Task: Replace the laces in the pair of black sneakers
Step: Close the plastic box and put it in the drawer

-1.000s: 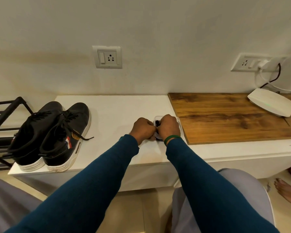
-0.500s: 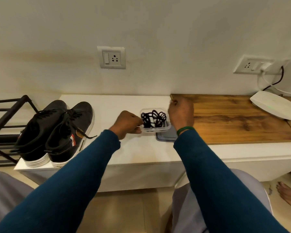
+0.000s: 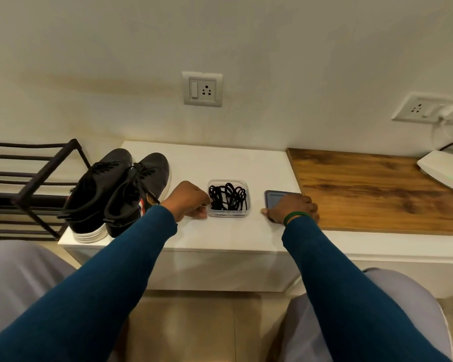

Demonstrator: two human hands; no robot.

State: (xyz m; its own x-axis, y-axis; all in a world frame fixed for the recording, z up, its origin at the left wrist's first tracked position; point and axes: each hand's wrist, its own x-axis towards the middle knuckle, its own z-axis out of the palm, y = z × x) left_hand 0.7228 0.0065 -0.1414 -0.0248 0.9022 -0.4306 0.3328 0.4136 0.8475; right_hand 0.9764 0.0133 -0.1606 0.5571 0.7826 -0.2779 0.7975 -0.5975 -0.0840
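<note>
Head view: your left hand [image 3: 187, 202] has its grip curled on the left wall of the clear container [image 3: 229, 215], which holds the loose black laces [image 3: 229, 197] at the middle of the white worktop [image 3: 220, 160]. Your right hand [image 3: 292, 208] lies palm down on the dark lid [image 3: 273, 198], grip relaxed, thumb spread. The black sneakers [image 3: 115, 194] stand side by side at the worktop's left end, laced.

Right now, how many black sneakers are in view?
2. Both stand side by side at the left end of the white bench: the left sneaker next to the black rack, the right sneaker nearer the clear container. None seem hidden.
</note>
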